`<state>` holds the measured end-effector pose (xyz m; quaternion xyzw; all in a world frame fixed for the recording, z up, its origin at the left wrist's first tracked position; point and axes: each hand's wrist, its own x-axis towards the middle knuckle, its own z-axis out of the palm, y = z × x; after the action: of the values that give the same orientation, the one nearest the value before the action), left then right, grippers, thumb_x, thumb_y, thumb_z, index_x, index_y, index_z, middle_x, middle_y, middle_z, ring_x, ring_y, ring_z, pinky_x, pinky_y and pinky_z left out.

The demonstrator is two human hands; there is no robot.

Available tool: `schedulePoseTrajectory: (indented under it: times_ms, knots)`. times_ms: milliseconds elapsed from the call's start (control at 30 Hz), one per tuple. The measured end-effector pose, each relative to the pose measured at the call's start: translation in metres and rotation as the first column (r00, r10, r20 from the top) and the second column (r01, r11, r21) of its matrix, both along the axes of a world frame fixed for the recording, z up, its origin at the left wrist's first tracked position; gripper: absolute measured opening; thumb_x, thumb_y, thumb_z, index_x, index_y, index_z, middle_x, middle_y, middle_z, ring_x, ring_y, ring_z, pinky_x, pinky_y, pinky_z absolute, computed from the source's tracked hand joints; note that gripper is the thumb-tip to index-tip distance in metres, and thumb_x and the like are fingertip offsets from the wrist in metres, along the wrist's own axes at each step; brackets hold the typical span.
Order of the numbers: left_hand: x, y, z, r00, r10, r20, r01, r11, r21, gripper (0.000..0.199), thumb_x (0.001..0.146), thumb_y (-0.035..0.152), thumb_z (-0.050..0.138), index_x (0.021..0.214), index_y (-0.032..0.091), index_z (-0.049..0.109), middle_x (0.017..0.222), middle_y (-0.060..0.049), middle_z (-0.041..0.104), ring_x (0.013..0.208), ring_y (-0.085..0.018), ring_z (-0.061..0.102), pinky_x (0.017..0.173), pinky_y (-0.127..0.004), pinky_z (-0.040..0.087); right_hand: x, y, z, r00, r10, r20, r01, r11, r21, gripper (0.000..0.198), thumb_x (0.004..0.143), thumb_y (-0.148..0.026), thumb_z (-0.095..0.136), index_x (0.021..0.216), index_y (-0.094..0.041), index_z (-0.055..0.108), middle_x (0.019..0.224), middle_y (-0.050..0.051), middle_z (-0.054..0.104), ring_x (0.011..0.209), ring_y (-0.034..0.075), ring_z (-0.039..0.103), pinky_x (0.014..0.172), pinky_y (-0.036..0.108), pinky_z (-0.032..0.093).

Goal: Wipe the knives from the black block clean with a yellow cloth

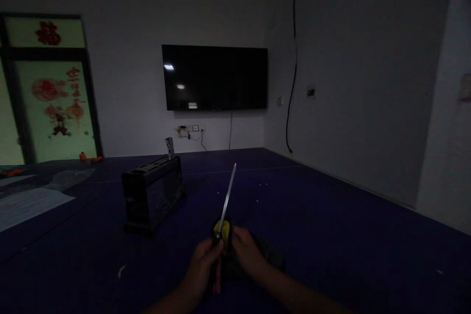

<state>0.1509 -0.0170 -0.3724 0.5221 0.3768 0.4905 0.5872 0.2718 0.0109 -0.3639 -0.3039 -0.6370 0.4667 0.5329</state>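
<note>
My left hand [200, 269] is closed around the dark handle end of a screwdriver [228, 197], its long silver shaft pointing up and away from me. Right beside it, my right hand [250, 254] has its fingers closed on the edge of a dark pouch [271, 256]. Something yellow [225, 229], perhaps the lining of that pouch, shows between my hands just behind the shaft. Below my left thumb hangs a pinkish strip [218, 277]. Dim light hides the handle's details and most of the pouch.
On the dark blue tabletop [324, 235], a black box-shaped appliance like a toaster [164, 196] stands at left. Paper sheets [33, 205] and orange items [88, 157] lie farther left. A television [217, 78] hangs on the far wall, and a black cable [294, 73] dangles at right.
</note>
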Motion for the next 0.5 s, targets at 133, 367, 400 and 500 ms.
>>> schedulePoseTrajectory:
  times_ms: [133, 367, 400, 500]
  knots:
    - [0.0002, 0.0016, -0.0018, 0.996, 0.069, 0.048, -0.072, 0.997, 0.043, 0.056, 0.064, 0.072, 0.051, 0.067, 0.016, 0.053, 0.035, 0.005, 0.045, 0.025, -0.01, 0.04, 0.027, -0.018, 0.026, 0.0004, -0.0002, -0.0007, 0.999, -0.033, -0.001, 0.033, 0.999, 0.008, 0.055, 0.075, -0.068, 0.046, 0.061, -0.016, 0.053, 0.055, 0.0, 0.05, 0.052, 0.012, 0.045, 0.051, 0.023, 0.038]
    - [-0.0026, -0.0011, 0.0049, 0.976, 0.213, -0.054, -0.202, 0.967, 0.155, 0.048, 0.067, 0.064, 0.057, 0.071, 0.016, 0.054, 0.052, 0.004, 0.051, 0.04, -0.008, 0.047, 0.039, -0.019, 0.035, 0.0014, 0.0016, -0.0051, 0.999, -0.05, -0.003, 0.05, 0.999, -0.001, 0.053, 0.076, -0.067, 0.046, 0.06, -0.017, 0.051, 0.052, -0.001, 0.049, 0.052, 0.014, 0.048, 0.05, 0.024, 0.038]
    - [-0.003, -0.0011, 0.0058, 0.972, 0.224, -0.066, -0.209, 0.962, 0.178, 0.047, 0.067, 0.062, 0.059, 0.072, 0.016, 0.054, 0.054, 0.004, 0.052, 0.043, -0.008, 0.048, 0.041, -0.019, 0.037, 0.0014, 0.0015, -0.005, 0.999, -0.053, -0.005, 0.053, 0.999, -0.002, 0.053, 0.076, -0.067, 0.045, 0.061, -0.016, 0.051, 0.052, -0.001, 0.049, 0.052, 0.014, 0.048, 0.05, 0.024, 0.038]
    - [-0.0036, 0.0003, 0.0068, 0.967, 0.246, -0.07, -0.226, 0.95, 0.216, 0.044, 0.067, 0.059, 0.061, 0.073, 0.016, 0.053, 0.058, 0.003, 0.053, 0.049, -0.009, 0.05, 0.046, -0.02, 0.039, 0.0015, 0.0013, -0.0049, 0.996, -0.092, -0.001, 0.092, 0.996, 0.004, 0.053, 0.075, -0.067, 0.046, 0.062, -0.016, 0.052, 0.055, 0.0, 0.051, 0.052, 0.013, 0.047, 0.049, 0.024, 0.037]
